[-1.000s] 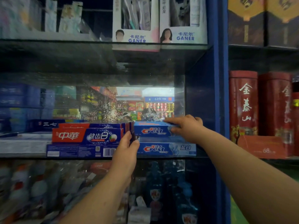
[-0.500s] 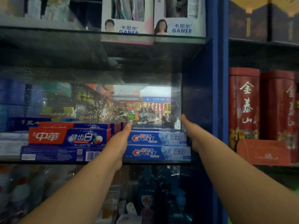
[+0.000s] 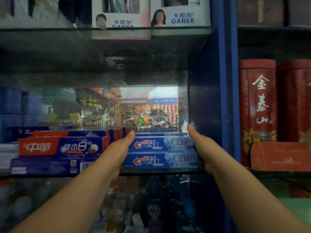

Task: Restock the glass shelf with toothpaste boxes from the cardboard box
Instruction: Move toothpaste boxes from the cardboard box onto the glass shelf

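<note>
Two blue Crest toothpaste boxes lie stacked flat at the right end of the glass shelf (image 3: 159,172), long faces along its front edge: top Crest box (image 3: 163,144) sits squarely on bottom Crest box (image 3: 161,160). L hand (image 3: 121,147) lies flat vs the stack's left end, fingers straight & together, tips pointing to the shelf's back. R hand (image 3: 200,145) does the same on the right end, fingers straight & together, in the gap btwn the boxes & the blue upright post (image 3: 223,98). Neither hand curls round anything.

Just left of L hand: red-and-blue toothpaste box (image 3: 62,146) atop a dark blue barcode box (image 3: 47,165), more rows behind. Upper glass shelf carries white Ganer cartons (image 3: 181,19). Right of the post: tall red tins w/ gold characters (image 3: 257,101), w/ an orange-red flat box (image 3: 279,157) in front.
</note>
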A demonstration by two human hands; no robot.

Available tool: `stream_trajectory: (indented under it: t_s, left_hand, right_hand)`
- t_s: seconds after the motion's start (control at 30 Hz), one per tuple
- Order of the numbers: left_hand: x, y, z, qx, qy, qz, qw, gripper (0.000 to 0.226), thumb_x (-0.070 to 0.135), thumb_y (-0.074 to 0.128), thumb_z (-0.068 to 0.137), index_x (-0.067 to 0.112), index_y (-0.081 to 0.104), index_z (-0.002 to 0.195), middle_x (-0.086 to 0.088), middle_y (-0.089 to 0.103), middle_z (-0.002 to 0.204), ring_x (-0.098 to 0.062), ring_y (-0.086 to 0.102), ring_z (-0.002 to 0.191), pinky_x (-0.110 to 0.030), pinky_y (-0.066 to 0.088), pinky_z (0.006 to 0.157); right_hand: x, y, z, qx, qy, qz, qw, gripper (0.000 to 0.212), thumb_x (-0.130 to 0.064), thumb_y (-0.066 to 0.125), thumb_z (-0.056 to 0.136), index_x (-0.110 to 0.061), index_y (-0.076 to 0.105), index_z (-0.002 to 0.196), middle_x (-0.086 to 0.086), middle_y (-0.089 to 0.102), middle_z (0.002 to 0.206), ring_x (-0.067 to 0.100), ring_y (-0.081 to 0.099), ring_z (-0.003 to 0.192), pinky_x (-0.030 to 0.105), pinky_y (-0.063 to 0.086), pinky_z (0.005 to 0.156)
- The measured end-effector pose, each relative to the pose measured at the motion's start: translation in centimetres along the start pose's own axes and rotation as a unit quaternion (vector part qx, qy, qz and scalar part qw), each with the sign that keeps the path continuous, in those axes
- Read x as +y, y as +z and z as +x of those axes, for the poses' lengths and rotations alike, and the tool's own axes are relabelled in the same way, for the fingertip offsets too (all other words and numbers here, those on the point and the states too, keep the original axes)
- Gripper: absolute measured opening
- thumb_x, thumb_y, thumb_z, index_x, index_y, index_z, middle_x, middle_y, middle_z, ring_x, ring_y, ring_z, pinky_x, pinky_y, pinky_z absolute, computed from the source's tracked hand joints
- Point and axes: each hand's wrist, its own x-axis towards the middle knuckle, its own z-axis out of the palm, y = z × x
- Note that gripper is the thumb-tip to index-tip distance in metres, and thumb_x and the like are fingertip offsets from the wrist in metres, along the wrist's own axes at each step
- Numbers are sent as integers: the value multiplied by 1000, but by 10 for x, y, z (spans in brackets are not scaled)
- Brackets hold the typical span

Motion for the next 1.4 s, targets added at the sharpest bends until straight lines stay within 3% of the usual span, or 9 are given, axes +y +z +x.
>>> stream_trajectory:
  t_s: [0.2,0.33,0.47,0.6,0.73,0.9,0.97,1.1,1.4]
  left_hand:
    - [21,4,3,2,43,33,999,77,77,42,79,19,53,129,-5,61,123,-26,59,108,-43,48,93]
    - [47,15,7,3,44,-1,999,59,68,34,90,19,62,108,-5,62,118,-23,60,95,-34,48,77]
    - [26,12,22,-2,-12,26,1000,90,83,40,74,19,47,137,-11,47,142,-34,50,124,-51,40,105]
    - [5,4,31,-18,-51,-36,998,71,75,52,75,17,61,114,-13,65,121,-34,64,104,-49,50,96]
    - [3,0,37,-36,-58,-90,994,67,73,56,74,16,65,108,-13,71,108,-36,69,94,-53,54,87]
    - [1,0,40,-73,-66,-106,990,75,78,53,70,17,67,112,-14,74,102,-36,71,90,-55,55,85]
    - [0,1,41,-72,-68,-106,989,80,81,53,66,18,67,112,-14,74,103,-36,71,90,-55,54,86]
    - [-3,4,41,-55,-55,-101,992,80,84,49,66,20,67,110,-13,74,100,-34,72,87,-53,56,85]
    - [7,7,6,-27,-19,-84,996,74,81,39,75,19,66,104,-12,72,98,-32,70,90,-50,55,88]
  right_hand:
    - [-22,9,-9,16,-47,-65,997,115,-95,36,58,-20,38,145,7,40,150,31,43,133,48,35,108]
    - [-50,4,-4,42,-58,-41,997,79,-69,32,90,-13,37,145,11,39,149,33,39,133,48,33,104]
    - [-32,15,4,28,12,-57,998,88,-77,35,82,-12,40,142,13,41,148,35,44,130,49,37,107]
    - [-13,16,3,-18,47,-12,999,80,-75,45,80,-13,52,129,13,62,123,29,65,102,44,54,89]
    - [-6,13,3,-12,37,-4,999,119,-94,55,42,-18,51,134,9,56,135,29,60,115,50,46,101]
    - [-12,16,-7,-19,31,34,999,75,-76,50,76,-18,58,122,8,67,116,24,70,91,39,56,83]
    - [-10,16,-9,-17,32,35,999,80,-79,52,72,-18,58,123,7,67,118,24,69,95,40,56,84]
    - [3,11,4,-14,19,39,999,129,-98,55,29,-26,50,136,2,53,140,27,54,125,53,39,107]
    - [2,10,-4,3,-16,43,999,127,-99,50,30,-23,55,132,5,56,136,28,56,122,51,42,106]
